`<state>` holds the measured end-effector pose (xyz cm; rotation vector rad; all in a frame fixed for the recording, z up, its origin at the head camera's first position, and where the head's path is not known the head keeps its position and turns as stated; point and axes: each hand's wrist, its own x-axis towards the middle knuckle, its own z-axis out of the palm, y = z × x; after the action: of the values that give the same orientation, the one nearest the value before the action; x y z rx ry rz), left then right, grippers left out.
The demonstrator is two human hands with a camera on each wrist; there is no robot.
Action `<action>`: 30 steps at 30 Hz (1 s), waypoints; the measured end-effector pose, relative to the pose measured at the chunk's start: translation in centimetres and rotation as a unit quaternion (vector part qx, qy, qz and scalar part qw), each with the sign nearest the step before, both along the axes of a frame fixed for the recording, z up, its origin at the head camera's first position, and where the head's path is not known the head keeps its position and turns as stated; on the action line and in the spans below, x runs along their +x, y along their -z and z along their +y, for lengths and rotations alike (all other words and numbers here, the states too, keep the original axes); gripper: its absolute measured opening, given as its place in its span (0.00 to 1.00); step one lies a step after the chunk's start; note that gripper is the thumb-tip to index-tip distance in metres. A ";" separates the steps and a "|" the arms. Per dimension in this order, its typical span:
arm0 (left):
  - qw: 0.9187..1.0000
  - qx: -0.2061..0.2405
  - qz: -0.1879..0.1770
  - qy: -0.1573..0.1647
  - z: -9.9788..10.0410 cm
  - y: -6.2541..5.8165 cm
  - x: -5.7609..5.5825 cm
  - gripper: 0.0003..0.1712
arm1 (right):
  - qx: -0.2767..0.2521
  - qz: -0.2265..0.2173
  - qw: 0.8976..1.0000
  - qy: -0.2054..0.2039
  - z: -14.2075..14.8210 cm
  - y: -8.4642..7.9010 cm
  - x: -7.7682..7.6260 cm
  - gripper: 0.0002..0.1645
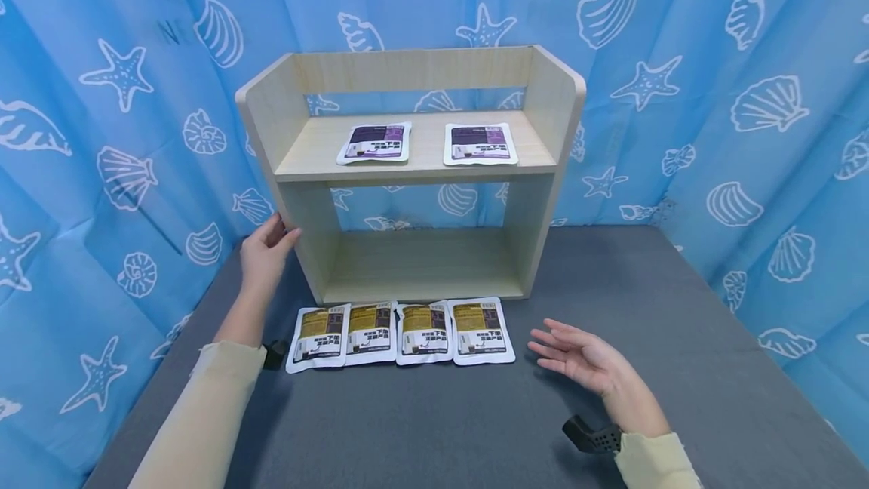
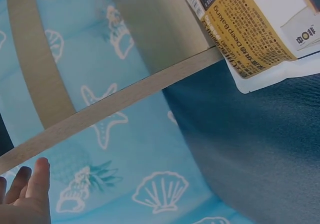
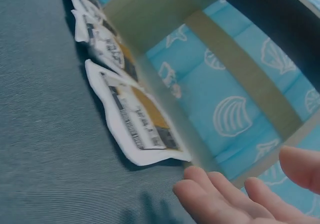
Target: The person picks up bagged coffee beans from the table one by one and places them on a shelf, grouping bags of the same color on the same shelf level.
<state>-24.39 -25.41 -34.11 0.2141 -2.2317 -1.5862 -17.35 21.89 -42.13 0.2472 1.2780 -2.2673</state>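
Observation:
A pale wooden two-tier shelf stands on the dark table. Beside its left side panel is my left hand, thumb and fingertips right at the panel's outer face; the left wrist view has the fingers close to the panel's edge. My right hand is over the table to the right of the row of pouches, fingers spread loosely and holding nothing. Several white pouches with gold-brown labels lie side by side before the shelf, the rightmost pouch nearest that hand and the leftmost pouch near my left forearm.
On the upper board lie two purple-labelled pouches, a left one and a right one. The bottom board is bare. Behind everything hangs a blue curtain with white shell and starfish prints.

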 end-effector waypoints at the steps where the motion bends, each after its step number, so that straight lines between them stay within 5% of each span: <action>1: 1.000 0.000 -0.001 0.001 -0.1 0.1 0.0 0.32 | -0.007 -0.006 1.000 -0.004 0.0 0.2 0.0 0.45; 11: 1.000 0.001 -0.004 0.004 -0.4 0.2 -0.3 0.32 | -0.035 -0.028 0.997 -0.060 -0.4 1.7 0.1 0.45; 19: 1.000 -0.009 0.004 0.003 -0.5 0.2 -0.5 0.29 | -0.037 -0.049 0.996 -0.062 -1.1 2.1 0.2 0.39; 24: 1.000 -0.012 0.003 0.006 -0.5 0.3 -0.6 0.28 | -0.017 -0.068 0.997 -0.041 -1.7 2.0 0.2 0.39; 30: 1.000 -0.017 -0.003 0.008 -0.6 0.3 -0.7 0.28 | 0.040 -0.042 0.998 -0.037 -2.7 1.9 -0.3 0.28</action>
<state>-25.09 -26.01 -34.45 0.1919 -2.2691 -1.5579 -17.65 19.17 -44.05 0.3168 1.3147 -2.1241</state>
